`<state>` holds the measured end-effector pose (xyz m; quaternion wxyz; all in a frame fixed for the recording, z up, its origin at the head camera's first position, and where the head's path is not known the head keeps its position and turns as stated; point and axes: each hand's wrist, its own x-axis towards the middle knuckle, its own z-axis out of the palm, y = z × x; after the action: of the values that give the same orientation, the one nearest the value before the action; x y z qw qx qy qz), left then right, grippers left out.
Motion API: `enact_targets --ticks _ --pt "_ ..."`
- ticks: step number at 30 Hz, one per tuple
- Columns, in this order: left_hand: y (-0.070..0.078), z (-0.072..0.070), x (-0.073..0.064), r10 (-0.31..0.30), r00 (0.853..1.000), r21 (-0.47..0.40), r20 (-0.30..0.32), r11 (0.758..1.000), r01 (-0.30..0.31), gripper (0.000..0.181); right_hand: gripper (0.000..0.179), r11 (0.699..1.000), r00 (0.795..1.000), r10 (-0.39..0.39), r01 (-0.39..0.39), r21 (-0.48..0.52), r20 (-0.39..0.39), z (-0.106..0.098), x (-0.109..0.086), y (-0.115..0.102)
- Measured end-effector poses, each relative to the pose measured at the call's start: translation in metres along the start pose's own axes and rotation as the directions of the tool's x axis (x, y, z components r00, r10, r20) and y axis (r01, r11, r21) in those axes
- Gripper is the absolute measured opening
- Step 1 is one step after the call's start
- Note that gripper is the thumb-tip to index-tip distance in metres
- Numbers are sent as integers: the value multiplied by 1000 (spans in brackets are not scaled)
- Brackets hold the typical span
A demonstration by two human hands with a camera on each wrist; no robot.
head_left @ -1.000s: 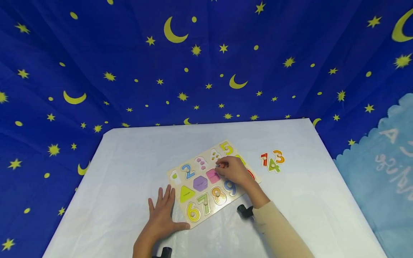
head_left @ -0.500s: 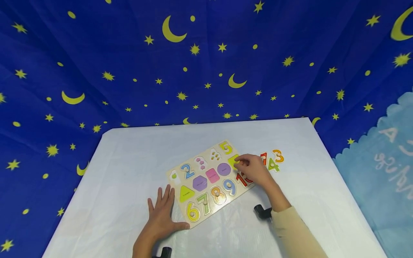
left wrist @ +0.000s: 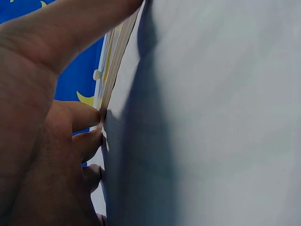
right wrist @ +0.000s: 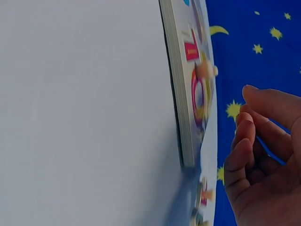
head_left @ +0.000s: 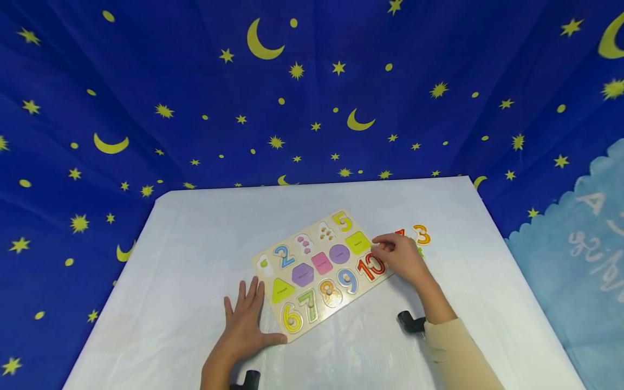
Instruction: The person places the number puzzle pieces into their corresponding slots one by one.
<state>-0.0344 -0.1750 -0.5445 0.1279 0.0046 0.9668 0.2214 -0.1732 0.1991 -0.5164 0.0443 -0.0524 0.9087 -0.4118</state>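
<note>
A wooden number puzzle board [head_left: 358,286] lies slanted on the white table. My left hand [head_left: 244,330] is spread at its lower left corner, fingers straight, with fingertips and thumb along the edge; the left wrist view has its fingers [left wrist: 84,115] against the board's side. Over the board's right end hovers my right hand [head_left: 400,257], fingers loosely bent and nothing between them in the right wrist view. Beyond it lie an orange number 3 piece [head_left: 421,235], a red number 1 piece [head_left: 400,233] and a green number 4 piece [head_left: 420,251], the last two partly hidden by the hand.
Knobbed number pieces such as the blue 2 [head_left: 284,256], yellow 6 [head_left: 291,318] and red 10 [head_left: 371,267] sit in the board. The slots for 1 [head_left: 265,264], 3 [head_left: 304,244] and 4 [head_left: 326,232] show printed pictures. A blue starry cloth [head_left: 312,97] hangs behind the table.
My right hand has moved right across the board, from the pink shape past the yellow square, uncovering the purple circle and the red 10. The left hand stays put.
</note>
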Motion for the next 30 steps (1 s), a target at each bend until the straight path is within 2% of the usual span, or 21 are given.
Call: enact_targets --ticks 9,14,22,30 --pt "1 -1 0 -5 1000 -4 1 1000 5 143 24 1000 999 4 -4 -13 -40 -15 -5 15" --pt "2 -2 0 -11 1000 -8 6 1000 11 142 24 1000 997 11 -12 -17 -82 -24 -8 25" --pt "3 -2 0 -6 1000 -8 8 1000 6 143 20 999 984 -20 12 -46 -175 -38 -13 43" --pt "4 -4 -1 7 1000 -22 -2 1000 -7 142 22 997 977 46 -59 -57 -207 -44 -16 57"
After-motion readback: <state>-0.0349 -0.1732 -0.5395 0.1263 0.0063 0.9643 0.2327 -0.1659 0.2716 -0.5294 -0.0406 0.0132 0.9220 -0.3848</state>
